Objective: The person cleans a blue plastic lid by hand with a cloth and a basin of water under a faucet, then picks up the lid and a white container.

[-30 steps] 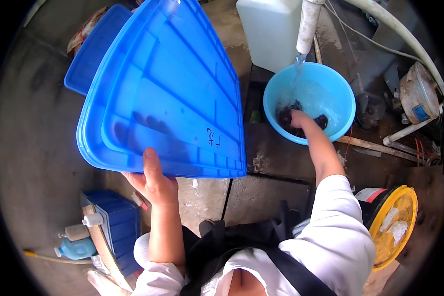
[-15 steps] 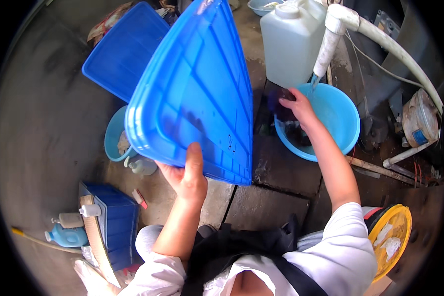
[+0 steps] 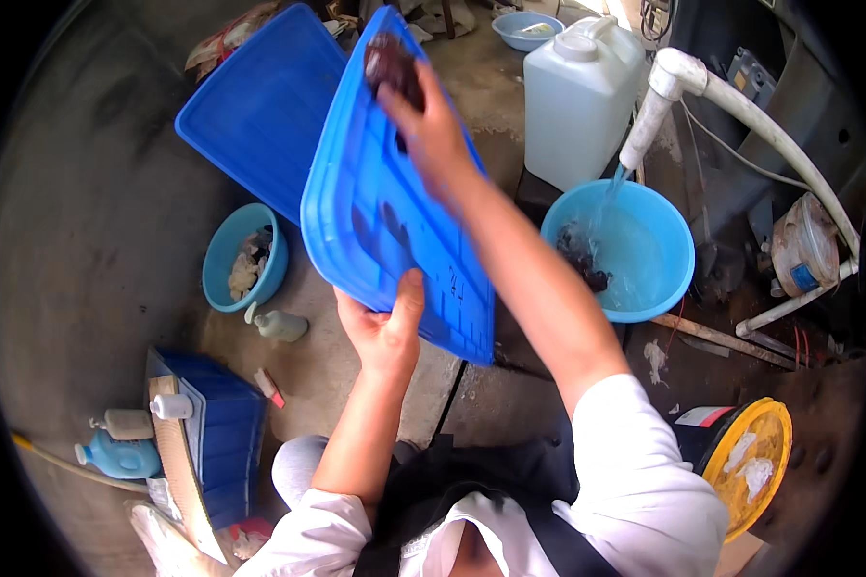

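Observation:
My left hand (image 3: 385, 322) grips the near edge of a blue plastic lid (image 3: 419, 260), thumb on the face toward me, and holds it up on a tilt. Against the lid's far upper part, my right hand (image 3: 438, 130) presses a dark wet cloth (image 3: 391, 72); its fingers are closed on it and slightly blurred. On the right, a light blue basin (image 3: 666, 288) stands beneath a white pipe (image 3: 649, 120) from which water runs. Dark cloth (image 3: 577, 252) lies in the water at the basin's left side.
Another blue lid (image 3: 260, 115) leans behind on the left, near a small basin with rags (image 3: 250, 269) and a pump bottle (image 3: 281, 325). A white jerrycan (image 3: 573, 106) stands behind the water basin. A yellow-lidded bucket (image 3: 755, 471) is at the right, a dark blue crate (image 3: 223, 433) at the left.
My right hand has moved from the water basin up and left onto the lid with the dark cloth. The lid in my left hand has shifted right and turned more edge-on.

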Demonstrator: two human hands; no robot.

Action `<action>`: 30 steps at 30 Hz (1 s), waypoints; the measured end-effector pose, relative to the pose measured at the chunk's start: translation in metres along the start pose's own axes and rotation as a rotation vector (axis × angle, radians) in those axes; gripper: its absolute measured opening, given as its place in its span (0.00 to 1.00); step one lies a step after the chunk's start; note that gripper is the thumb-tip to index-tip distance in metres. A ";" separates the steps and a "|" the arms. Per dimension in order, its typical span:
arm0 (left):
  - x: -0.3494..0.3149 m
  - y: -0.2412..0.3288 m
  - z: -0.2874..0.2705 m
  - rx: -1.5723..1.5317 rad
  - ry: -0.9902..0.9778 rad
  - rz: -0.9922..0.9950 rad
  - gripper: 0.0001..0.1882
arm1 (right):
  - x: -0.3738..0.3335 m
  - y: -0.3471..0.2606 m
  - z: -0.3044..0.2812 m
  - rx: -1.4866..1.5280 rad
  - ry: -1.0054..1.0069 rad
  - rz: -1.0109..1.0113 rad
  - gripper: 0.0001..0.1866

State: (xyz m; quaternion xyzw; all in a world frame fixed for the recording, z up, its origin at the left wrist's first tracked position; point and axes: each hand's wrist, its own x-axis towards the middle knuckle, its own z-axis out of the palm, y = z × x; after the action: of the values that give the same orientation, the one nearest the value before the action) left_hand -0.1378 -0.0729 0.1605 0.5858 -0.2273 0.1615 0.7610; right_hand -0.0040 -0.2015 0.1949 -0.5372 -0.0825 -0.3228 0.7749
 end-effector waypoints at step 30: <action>0.031 -0.009 -0.067 0.029 0.283 -0.044 0.28 | -0.168 0.279 -0.160 -0.709 0.273 0.612 0.27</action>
State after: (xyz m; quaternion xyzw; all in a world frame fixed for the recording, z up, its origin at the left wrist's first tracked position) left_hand -0.0967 -0.0108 0.1552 0.5730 -0.1022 0.2290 0.7803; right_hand -0.0053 -0.2146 -0.1678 -0.7202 0.2967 -0.1558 0.6075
